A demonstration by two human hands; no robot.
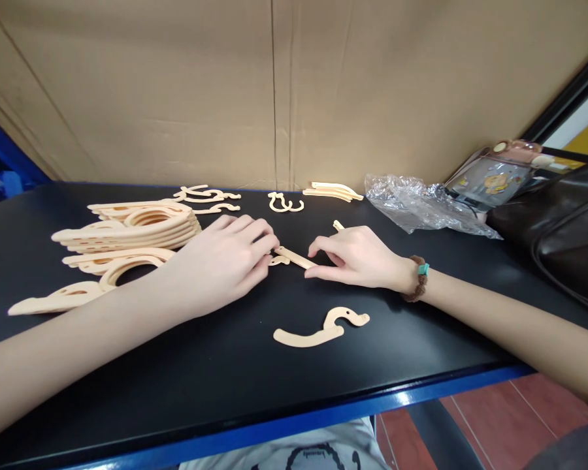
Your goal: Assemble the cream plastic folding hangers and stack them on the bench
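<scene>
My left hand (230, 258) is closed, its fingertips curled around a small beige hook piece (280, 260), mostly hidden. A straight beige hanger arm (296, 258) runs between my hands, one end at my left fingertips. Its other end lies between the thumb and curled index finger of my right hand (355, 258). Behind that hand pokes out the tip of another beige piece (338, 226). Nearer the table's front lies a curved beige hanger arm (308, 337) joined to a hook piece (345, 317).
Stacked beige hangers (127, 228) stand at left. Along the back are loose hook pieces (208, 196), two curved hooks (285, 202) and several hanger arms (333, 190). Crumpled clear plastic (421, 202), a clear pouch (490, 179) and a dark bag (558, 228) occupy the right.
</scene>
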